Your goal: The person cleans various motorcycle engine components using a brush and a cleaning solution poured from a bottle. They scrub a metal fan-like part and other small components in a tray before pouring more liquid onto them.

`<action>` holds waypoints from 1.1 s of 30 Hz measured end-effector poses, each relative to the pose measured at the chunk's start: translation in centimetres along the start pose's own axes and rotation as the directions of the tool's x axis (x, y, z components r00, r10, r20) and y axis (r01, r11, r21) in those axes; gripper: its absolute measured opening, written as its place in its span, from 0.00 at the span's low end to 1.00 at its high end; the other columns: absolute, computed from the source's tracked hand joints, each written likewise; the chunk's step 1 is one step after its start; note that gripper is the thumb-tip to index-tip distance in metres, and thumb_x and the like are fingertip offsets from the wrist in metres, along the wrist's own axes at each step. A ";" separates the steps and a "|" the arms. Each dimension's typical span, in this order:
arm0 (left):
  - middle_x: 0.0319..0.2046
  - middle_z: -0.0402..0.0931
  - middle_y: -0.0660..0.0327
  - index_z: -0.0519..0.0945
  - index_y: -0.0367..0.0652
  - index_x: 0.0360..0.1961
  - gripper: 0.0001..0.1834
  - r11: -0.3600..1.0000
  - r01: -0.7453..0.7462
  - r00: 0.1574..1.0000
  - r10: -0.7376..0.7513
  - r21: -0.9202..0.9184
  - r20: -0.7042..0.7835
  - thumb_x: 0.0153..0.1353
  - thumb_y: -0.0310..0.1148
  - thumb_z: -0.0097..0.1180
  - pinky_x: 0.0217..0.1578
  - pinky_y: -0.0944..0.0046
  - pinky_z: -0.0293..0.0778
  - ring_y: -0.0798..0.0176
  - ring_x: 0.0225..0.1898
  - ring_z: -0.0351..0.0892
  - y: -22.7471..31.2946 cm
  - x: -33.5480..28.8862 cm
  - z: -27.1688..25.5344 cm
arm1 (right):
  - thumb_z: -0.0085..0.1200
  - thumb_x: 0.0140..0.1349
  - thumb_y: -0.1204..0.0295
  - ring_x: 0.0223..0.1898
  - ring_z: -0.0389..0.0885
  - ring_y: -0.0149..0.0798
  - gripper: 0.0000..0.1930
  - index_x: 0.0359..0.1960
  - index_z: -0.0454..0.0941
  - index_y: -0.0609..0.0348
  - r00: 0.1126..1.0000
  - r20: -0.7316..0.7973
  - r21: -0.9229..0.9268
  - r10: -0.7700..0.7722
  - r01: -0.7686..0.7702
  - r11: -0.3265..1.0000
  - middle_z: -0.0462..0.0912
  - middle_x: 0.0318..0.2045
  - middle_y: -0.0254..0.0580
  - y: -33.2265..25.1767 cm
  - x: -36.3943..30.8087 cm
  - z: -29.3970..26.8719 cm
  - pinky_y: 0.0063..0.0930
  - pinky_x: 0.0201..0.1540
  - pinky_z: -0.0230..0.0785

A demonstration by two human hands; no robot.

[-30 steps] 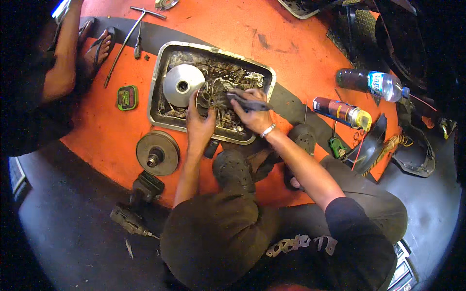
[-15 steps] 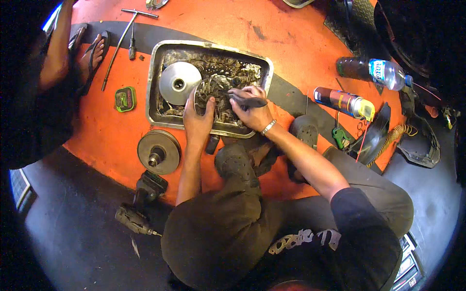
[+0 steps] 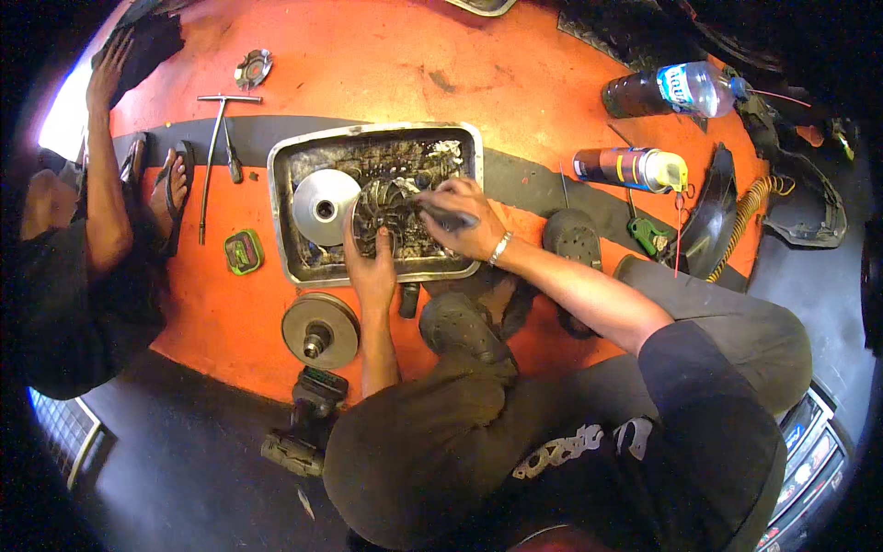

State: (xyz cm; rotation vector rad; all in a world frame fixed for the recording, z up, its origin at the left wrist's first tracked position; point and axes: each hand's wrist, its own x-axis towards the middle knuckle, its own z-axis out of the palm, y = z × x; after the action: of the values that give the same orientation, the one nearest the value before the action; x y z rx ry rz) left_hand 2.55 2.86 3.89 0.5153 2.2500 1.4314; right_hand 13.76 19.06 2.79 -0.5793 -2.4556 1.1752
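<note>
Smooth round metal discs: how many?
2: silver disc in the tray, beside the left hand; grey disc on the floor, left of the left forearm. Others may be hidden.

A person's left hand (image 3: 372, 271) grips a dark finned metal part (image 3: 375, 210) within a grimy rectangular tray (image 3: 377, 132), beside a silver disc (image 3: 308, 204). The right hand (image 3: 471, 224) holds a dark tool (image 3: 451, 218) at the part's right side. On the orange floor (image 3: 368, 55) lie a second disc (image 3: 296, 328), near the tray, and, farther right, a spray can (image 3: 625, 169) and plastic bottle (image 3: 679, 89).
</note>
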 end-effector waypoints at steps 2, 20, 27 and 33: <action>0.64 0.68 0.49 0.65 0.37 0.68 0.31 0.994 0.019 1.000 -0.018 -0.109 0.007 0.63 0.23 0.57 0.66 0.55 0.59 0.53 0.66 0.66 -0.4 0.0 0.1 | 0.66 0.54 0.68 0.46 0.77 0.45 0.19 0.50 0.83 0.50 0.996 0.062 0.117 -0.058 0.051 0.992 0.82 0.37 0.41 -0.1 0.0 0.3 0.41 0.53 0.68; 0.61 0.70 0.52 0.65 0.38 0.65 0.26 0.778 0.224 0.948 -0.314 -0.587 -0.054 0.68 0.31 0.52 0.65 0.55 0.62 0.55 0.65 0.67 0.9 -0.9 1.3 | 0.54 0.68 0.62 0.39 0.84 0.43 0.16 0.45 0.81 0.64 0.959 0.065 0.207 0.275 -0.283 0.936 0.86 0.35 0.49 1.1 1.9 0.3 0.38 0.45 0.74; 0.58 0.71 0.52 0.65 0.38 0.66 0.26 0.855 0.336 0.934 -0.356 -0.395 0.025 0.75 0.44 0.45 0.53 0.58 0.72 0.58 0.58 0.72 0.6 -1.8 1.2 | 0.56 0.66 0.64 0.43 0.84 0.47 0.15 0.44 0.82 0.64 0.958 -0.110 0.281 0.264 -0.225 0.933 0.85 0.42 0.52 -3.5 2.6 1.4 0.38 0.49 0.74; 0.50 0.75 0.54 0.68 0.37 0.63 0.27 0.807 0.394 0.903 -0.430 -0.441 0.021 0.76 0.49 0.39 0.42 0.59 0.84 0.60 0.47 0.80 0.1 -1.3 0.5 | 0.56 0.66 0.64 0.40 0.86 0.51 0.15 0.47 0.80 0.62 0.949 0.069 0.212 0.308 -0.316 0.925 0.86 0.39 0.54 -4.3 1.2 1.1 0.37 0.44 0.76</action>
State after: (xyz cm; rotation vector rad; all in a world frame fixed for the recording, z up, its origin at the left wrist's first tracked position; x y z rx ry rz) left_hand 3.91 2.64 4.01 -0.1761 1.8458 1.6580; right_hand 11.35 16.55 5.71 -0.9140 -2.2724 1.5677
